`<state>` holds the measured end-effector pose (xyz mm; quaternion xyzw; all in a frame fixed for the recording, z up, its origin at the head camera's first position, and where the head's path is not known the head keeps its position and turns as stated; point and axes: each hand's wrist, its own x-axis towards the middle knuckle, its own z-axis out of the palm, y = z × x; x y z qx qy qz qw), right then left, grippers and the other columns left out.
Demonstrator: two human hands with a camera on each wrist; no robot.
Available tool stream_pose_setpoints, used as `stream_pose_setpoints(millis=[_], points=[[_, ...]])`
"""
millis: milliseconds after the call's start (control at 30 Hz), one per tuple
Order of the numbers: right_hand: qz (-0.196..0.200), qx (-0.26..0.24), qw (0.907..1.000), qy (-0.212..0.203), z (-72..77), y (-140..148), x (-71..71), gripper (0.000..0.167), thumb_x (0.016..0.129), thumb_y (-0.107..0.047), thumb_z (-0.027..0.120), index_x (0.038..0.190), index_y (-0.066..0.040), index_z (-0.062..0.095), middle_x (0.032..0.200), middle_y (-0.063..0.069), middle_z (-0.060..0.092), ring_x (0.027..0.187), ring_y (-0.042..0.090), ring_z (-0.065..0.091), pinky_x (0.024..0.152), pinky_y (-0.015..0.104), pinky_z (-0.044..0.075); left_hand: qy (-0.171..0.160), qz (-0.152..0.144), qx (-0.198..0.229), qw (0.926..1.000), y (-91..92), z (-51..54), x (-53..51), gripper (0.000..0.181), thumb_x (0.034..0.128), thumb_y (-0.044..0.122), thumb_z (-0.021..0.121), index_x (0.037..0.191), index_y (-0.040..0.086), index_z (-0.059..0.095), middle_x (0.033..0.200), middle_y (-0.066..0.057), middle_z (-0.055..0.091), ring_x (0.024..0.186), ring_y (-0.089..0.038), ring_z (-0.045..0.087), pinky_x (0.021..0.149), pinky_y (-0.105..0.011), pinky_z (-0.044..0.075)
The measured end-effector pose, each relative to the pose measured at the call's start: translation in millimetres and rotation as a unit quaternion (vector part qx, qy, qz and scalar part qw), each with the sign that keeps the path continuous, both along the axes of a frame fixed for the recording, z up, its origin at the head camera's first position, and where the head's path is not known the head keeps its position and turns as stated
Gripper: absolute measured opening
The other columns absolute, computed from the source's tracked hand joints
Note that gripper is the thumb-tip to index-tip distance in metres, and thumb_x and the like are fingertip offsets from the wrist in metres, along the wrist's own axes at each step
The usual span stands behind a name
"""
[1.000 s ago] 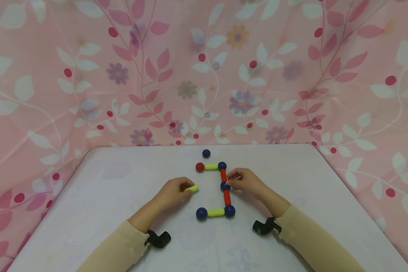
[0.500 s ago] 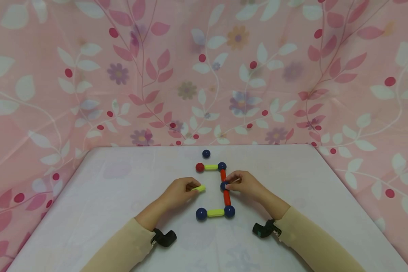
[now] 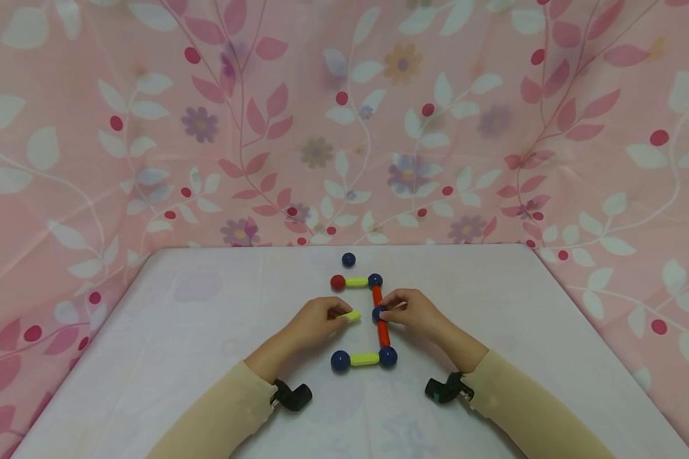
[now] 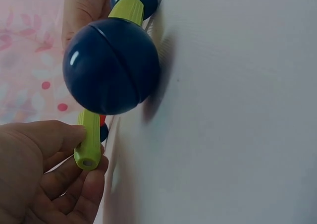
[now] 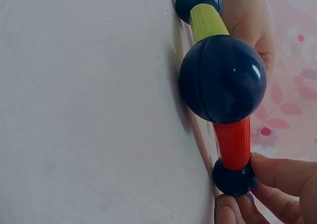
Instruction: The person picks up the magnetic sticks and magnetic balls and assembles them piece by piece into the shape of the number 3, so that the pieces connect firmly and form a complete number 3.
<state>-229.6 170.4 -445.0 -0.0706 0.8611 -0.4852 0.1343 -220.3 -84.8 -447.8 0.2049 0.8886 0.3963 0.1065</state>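
Observation:
Between thumb and fingers, my left hand (image 3: 316, 322) pinches a yellow-green magnetic rod (image 4: 88, 142), its free end pointing right, a short way from the middle blue ball (image 3: 379, 313). That ball is held by my right hand (image 3: 416, 310) from its right side. Two red rods (image 3: 383, 334) join the middle ball to a far blue ball (image 3: 375, 280) and a near blue ball (image 3: 387, 356). From the near ball a yellow-green rod (image 3: 364, 359) runs left to another blue ball (image 3: 340, 361). At the far end, a yellow-green rod (image 3: 356, 282) leads to a red ball (image 3: 337, 282).
A loose blue ball (image 3: 348, 259) lies behind the shape, close to the far edge of the white-covered table (image 3: 195, 306). A pink floral cloth (image 3: 344, 127) hangs behind the table. Small black cameras (image 3: 294, 396) are strapped at both wrists.
My left hand has moved right with the yellow-green rod, bringing it closer to the middle blue ball. The right hand has stayed almost still at that ball.

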Motion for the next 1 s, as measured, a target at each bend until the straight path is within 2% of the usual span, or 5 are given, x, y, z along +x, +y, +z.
stream_pose_setpoints(millis=[400,1000], points=[[-0.006,0.008,0.9998,0.014,-0.4,-1,1.8,0.016,0.088,-0.017,0.078,0.102,-0.012,0.073,0.101,0.001,0.069,0.091,0.020,0.064,0.077,0.033,0.054,-0.012,-0.010,0.003,0.9999,12.8,-7.2,-10.7,0.018,0.0972,0.021,0.067,0.115,0.019,0.072,0.103,0.008,0.069,0.096,-0.013,0.061,0.092,-0.034,0.052],[-0.015,0.006,0.9999,0.005,-0.1,-3,1.7,0.016,0.089,-0.015,0.077,0.104,-0.010,0.073,0.101,0.002,0.069,0.090,0.020,0.063,0.077,0.033,0.053,0.003,-0.012,0.003,0.9999,19.6,-9.3,-15.6,0.017,0.0966,0.019,0.068,0.113,0.019,0.073,0.101,0.010,0.069,0.094,-0.011,0.060,0.092,-0.033,0.051]])
